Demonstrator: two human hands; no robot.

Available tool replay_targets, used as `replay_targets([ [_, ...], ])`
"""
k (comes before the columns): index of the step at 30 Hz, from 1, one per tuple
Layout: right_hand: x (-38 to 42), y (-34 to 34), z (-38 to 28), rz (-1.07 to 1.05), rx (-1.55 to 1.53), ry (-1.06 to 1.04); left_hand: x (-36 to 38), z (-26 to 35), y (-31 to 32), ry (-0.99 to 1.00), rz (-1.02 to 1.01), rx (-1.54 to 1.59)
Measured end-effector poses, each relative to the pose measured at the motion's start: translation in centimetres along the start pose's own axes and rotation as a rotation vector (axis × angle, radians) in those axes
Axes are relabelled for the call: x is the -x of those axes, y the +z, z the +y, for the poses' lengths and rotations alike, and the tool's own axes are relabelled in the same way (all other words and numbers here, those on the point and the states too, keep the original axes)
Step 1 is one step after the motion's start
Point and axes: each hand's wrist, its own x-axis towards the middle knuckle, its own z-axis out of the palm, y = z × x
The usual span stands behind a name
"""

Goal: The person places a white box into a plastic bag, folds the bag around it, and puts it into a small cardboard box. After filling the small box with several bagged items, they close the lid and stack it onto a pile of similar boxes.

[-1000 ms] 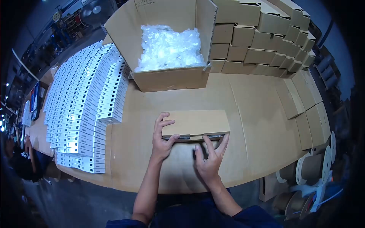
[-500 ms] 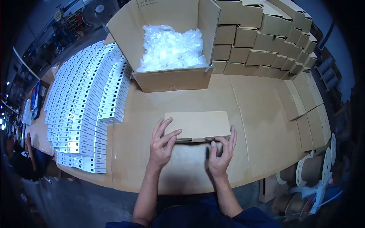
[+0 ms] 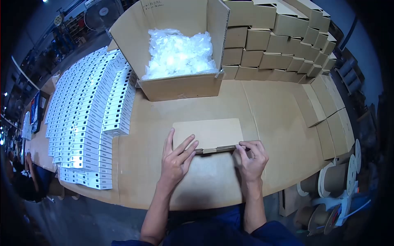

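A small flat cardboard box (image 3: 209, 130) lies on the table in front of me, its plain lid on top and its folded flaps along the near edge. My left hand (image 3: 177, 159) holds the near left corner, with its fingers partly spread over the top and side and the thumb at the front edge. At the near right corner, my right hand (image 3: 252, 159) pinches the front flap between thumb and bent fingers. The inside of the box is hidden.
Behind stands a large open carton (image 3: 184, 88) filled with clear plastic bags (image 3: 180, 53). Stacked white boxes (image 3: 84, 127) cover the left side. Cardboard boxes (image 3: 279, 45) are piled at the back right, with more boxes (image 3: 338, 127) at the right edge. Cable reels (image 3: 332, 176) stand beyond the table.
My right hand has moved right and turned, its fingers now pinching the corner of the front flap. My left hand stays at the left corner. The view has shifted slightly.
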Motion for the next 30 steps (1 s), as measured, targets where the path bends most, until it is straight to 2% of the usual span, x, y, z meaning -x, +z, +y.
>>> replay_targets([
  [3, -0.7, -1.3, 0.6, -0.175, -0.016, 0.043, -0.1, 0.6, -0.3, 0.008, -0.025, -0.098],
  [6, -1.7, -1.7, 0.2, -0.238, 0.082, -0.126, -0.1, 1.8, -0.4, -0.005, -0.054, -0.195],
  [9, -0.9, 0.1, -0.2, -0.332, -0.026, -0.187, 0.1, 2.2, 0.1, -0.002, -0.039, -0.221],
  [12, 0.3, 1.5, -1.2, -0.397, 0.027, -0.261, 0.3, 2.1, 0.6, 0.008, -0.049, -0.241],
  [18, 1.7, 2.7, -0.6, -0.286, -0.003, -0.24, 0.7, 2.0, 1.5, 0.032, -0.026, -0.256],
  [22, 2.9, 3.5, -0.9, -0.188, 0.047, -0.225, 0.6, 1.7, 1.7, 0.014, 0.03, -0.16],
  [27, 2.9, 3.2, -1.9, -0.242, 0.022, -0.107, 0.7, 1.4, 2.1, 0.003, 0.094, -0.022],
  [30, 2.2, 2.7, -0.9, -0.281, 0.014, -0.163, 0.8, 1.1, 2.0, -0.001, 0.083, 0.041],
])
